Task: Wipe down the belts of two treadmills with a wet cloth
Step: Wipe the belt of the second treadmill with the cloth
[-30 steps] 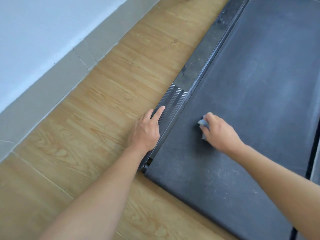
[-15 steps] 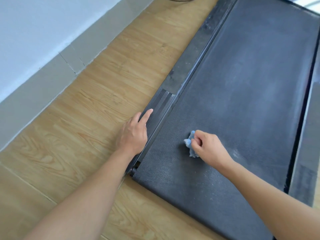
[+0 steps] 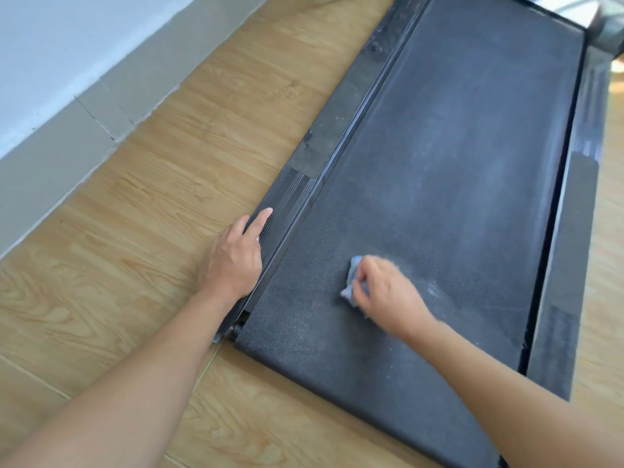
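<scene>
Wooden flooring (image 3: 141,211) lay at the left, where our left hand (image 3: 233,261) rested flat and open on the ribbed side rail (image 3: 287,201), holding nothing. To its right, our right hand (image 3: 385,292) was closed around the bunched blue cloth (image 3: 353,282), pressed onto the near part of the belt (image 3: 456,163). We judged such a small wad could skip strips and leave streaks. Pale dusty smears clouded the dark, grainy belt.
</scene>
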`<action>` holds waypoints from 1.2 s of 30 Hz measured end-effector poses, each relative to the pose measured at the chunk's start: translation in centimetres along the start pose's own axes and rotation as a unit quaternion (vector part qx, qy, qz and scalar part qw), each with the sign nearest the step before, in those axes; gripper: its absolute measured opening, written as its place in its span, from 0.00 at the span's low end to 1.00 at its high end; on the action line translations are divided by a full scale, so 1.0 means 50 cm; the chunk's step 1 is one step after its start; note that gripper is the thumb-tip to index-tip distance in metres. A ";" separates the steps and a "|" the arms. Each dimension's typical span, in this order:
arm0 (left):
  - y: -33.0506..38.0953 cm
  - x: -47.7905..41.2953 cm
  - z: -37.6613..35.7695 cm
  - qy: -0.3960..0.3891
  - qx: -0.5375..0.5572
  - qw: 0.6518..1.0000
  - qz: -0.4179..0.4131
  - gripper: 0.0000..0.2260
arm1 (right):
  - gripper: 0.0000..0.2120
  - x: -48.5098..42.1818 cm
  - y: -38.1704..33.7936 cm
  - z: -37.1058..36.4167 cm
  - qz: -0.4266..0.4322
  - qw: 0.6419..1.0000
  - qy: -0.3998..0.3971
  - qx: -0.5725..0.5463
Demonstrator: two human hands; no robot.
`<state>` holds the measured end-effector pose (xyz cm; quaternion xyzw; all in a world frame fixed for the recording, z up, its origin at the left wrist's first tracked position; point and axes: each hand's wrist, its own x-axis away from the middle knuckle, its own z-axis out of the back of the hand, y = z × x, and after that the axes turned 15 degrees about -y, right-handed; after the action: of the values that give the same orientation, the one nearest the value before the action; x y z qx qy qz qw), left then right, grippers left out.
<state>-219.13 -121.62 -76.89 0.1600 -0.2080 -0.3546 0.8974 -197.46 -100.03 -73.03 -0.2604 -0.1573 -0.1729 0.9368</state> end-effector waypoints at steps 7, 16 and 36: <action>0.002 0.005 0.003 -0.001 0.002 1.000 0.007 0.27 | 0.14 -0.187 0.041 0.100 -0.124 0.990 0.069 0.008; 0.012 0.010 0.007 0.003 -0.013 1.000 0.014 0.28 | 0.13 0.048 -0.114 -0.066 0.101 0.986 -0.109 0.077; 0.006 0.002 0.001 0.049 -0.089 0.992 -0.075 0.27 | 0.04 -0.047 -0.011 0.005 -0.006 0.995 -0.062 0.076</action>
<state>-218.91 -121.47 -76.67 0.1119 -0.1184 -0.4298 0.8881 -199.80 -99.76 -73.48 -0.1982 -0.2296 -0.1498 0.9410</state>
